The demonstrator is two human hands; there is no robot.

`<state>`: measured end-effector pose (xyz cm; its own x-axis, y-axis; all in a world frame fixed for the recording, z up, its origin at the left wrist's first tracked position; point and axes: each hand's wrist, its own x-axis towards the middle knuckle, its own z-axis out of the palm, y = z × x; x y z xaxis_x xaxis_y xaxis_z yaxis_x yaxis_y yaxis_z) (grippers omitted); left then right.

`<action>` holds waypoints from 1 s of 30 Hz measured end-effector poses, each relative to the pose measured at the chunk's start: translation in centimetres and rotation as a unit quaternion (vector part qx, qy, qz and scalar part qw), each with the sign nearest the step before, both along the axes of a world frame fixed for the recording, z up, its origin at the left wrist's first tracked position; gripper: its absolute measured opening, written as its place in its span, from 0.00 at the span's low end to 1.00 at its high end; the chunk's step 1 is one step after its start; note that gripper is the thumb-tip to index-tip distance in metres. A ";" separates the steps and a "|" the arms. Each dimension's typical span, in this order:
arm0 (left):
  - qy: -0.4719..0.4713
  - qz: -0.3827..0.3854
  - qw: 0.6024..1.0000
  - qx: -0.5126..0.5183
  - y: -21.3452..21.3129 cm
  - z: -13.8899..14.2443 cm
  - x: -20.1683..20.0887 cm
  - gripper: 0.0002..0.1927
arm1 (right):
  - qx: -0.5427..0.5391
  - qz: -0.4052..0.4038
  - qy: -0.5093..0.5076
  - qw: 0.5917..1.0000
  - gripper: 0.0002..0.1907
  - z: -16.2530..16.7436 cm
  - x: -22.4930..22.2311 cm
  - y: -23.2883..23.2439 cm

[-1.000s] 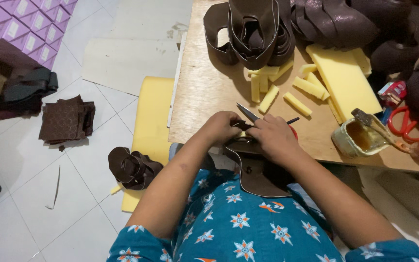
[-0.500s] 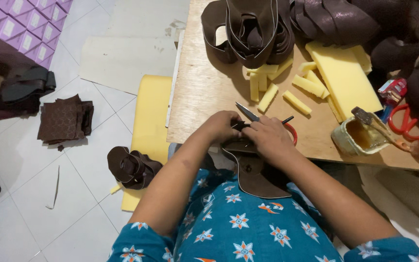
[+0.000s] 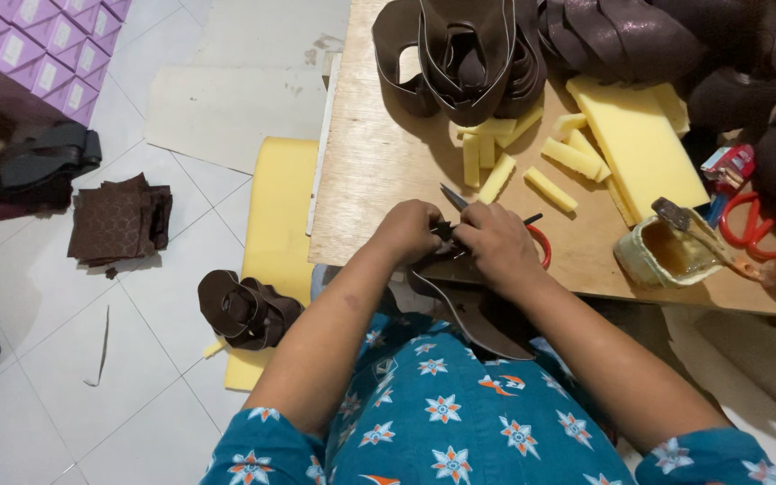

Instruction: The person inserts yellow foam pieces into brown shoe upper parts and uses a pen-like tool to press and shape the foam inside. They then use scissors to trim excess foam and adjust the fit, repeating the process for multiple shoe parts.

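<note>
Plywood bench [image 3: 379, 180]: both hands unmoved since the earlier frames.
Left hand [image 3: 410, 232] and right hand [image 3: 496, 247] stay closed on brown leather piece [image 3: 478, 314]; scissors [image 3: 532, 235] beneath right hand.

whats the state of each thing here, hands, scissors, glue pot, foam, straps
left hand: closed on the dark brown piece, at the table edge
right hand: closed on the same piece
scissors: lying on the table, partly hidden under the hands
glue pot: open, brush resting in it
foam sticks: cut, loose
brown straps: heaped
</note>
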<state>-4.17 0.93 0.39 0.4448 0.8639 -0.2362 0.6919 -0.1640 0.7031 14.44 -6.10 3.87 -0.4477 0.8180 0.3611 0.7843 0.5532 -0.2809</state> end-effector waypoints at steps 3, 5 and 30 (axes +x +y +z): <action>0.008 -0.017 1.000 -0.003 0.5 -0.7 0.0 0.14 | 0.005 -0.010 0.012 1.000 0.07 0.1 -0.2 0.0; 0.015 -0.029 0.999 -0.023 0.8 -1.1 -0.1 0.13 | 0.008 -0.014 0.004 1.000 0.09 0.0 -0.3 0.2; 0.125 -0.001 0.992 0.022 -1.6 2.2 1.4 0.12 | -0.194 -0.055 0.012 0.979 0.19 0.5 2.7 1.9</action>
